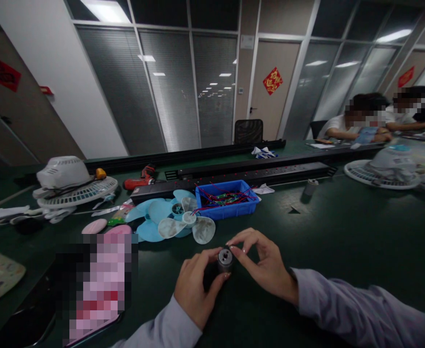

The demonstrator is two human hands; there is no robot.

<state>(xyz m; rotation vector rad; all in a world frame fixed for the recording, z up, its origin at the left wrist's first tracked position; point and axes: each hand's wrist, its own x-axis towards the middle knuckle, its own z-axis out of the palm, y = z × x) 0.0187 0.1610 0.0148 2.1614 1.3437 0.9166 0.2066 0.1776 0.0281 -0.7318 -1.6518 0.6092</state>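
Note:
A small cylindrical metal motor (225, 261) stands upright just above the dark green table, its round end with holes facing up. My left hand (198, 285) is closed around it, thumb on the near side and fingers on the far side. At the motor's upper right rim, my right hand (265, 261) is closed in a pinch, thumb and index fingertip together. Whatever is between those fingertips is too small to make out. A similar cylindrical motor (310, 187) stands farther back on the right.
Beyond my hands are a blue bin (230, 210) of wired parts and several fan blades (161, 220). A red drill (139, 181) lies behind them, near long black rails (241, 179). Fan housings (389, 169) sit at both sides. Two people (343, 128) sit at the far right.

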